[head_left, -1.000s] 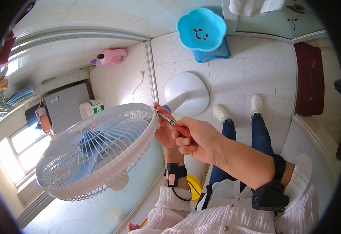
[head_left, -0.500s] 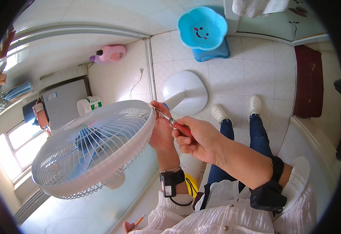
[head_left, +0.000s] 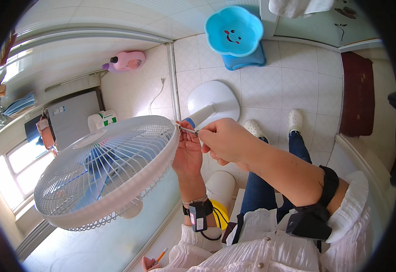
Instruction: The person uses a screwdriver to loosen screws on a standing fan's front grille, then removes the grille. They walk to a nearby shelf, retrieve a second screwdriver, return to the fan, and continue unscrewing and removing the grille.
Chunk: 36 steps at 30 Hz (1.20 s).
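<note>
A white standing fan's round wire head [head_left: 112, 172], with blue blades behind the guard, tilts in front of me on the left. At the guard's right edge, my left hand [head_left: 189, 154] is palm up, its fingers curled against the rim beside a small clip. My right hand [head_left: 227, 143] is closed around a screwdriver, and its metal shaft [head_left: 189, 130] reaches to that clip. The fist hides the handle now; the earlier frame shows it as red. Behind my hands, the fan's white pole [head_left: 200, 116] runs to its rounded base [head_left: 216, 97] on the tiled floor.
A turquoise flower-shaped basin [head_left: 235, 34] rests on a blue stool [head_left: 243, 61]. A pink bottle [head_left: 131, 60] and a white cord [head_left: 157, 95] lie beyond the door track [head_left: 174, 81]. A dark red mat [head_left: 357, 95] is at right. Low down, an orange stick [head_left: 161, 255] shows.
My right wrist has turned over, so the back of the hand now covers the screwdriver's handle. The shaft's tip stays at the clip. The fan head has shifted slightly left.
</note>
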### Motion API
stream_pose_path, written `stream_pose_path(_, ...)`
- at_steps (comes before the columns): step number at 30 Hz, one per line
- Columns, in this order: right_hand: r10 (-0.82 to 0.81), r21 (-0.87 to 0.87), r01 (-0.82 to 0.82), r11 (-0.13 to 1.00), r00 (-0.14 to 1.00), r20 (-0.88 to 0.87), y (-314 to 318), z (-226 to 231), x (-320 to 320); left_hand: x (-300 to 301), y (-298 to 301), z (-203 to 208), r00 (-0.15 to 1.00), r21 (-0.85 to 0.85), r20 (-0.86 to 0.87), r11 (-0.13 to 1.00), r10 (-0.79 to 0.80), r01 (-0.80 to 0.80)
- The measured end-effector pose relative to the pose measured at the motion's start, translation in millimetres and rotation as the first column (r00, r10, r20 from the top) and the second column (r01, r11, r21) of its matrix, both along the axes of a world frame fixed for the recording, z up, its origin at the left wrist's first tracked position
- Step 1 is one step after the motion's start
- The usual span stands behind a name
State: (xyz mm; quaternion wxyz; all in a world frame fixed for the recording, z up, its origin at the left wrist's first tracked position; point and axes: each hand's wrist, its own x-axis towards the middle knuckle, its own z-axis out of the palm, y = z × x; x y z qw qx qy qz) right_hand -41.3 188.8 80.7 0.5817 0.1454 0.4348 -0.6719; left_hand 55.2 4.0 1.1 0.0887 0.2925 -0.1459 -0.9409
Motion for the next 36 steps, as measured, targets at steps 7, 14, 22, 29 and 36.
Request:
stream_pose_path(7,0.432,0.48,0.015,0.877,0.409,-0.804,-18,5,27,-1,1,0,0.999,-0.009,0.045,1.0,-0.013,0.013)
stream_pose_path(14,0.374,0.431,0.02,0.902,0.463,-0.804,-9,4,17,-5,7,5,0.998,-0.007,-0.053,0.999,-0.044,0.043)
stream_pose_path(22,-0.216,-0.177,0.197,0.964,0.972,-0.097,3,4,-3,-9,7,11,0.987,-0.026,-0.1,0.992,-0.123,0.121)
stream_pose_path(29,0.188,0.048,-0.182,0.982,0.958,-0.216,12,1,-1,-5,7,11,0.995,-0.085,0.01,0.992,-0.095,0.096)
stream_pose_path(36,0.225,0.307,-0.04,0.951,0.772,-0.595,0,0,6,-7,7,14,0.994,-0.067,0.012,0.991,-0.113,0.113)
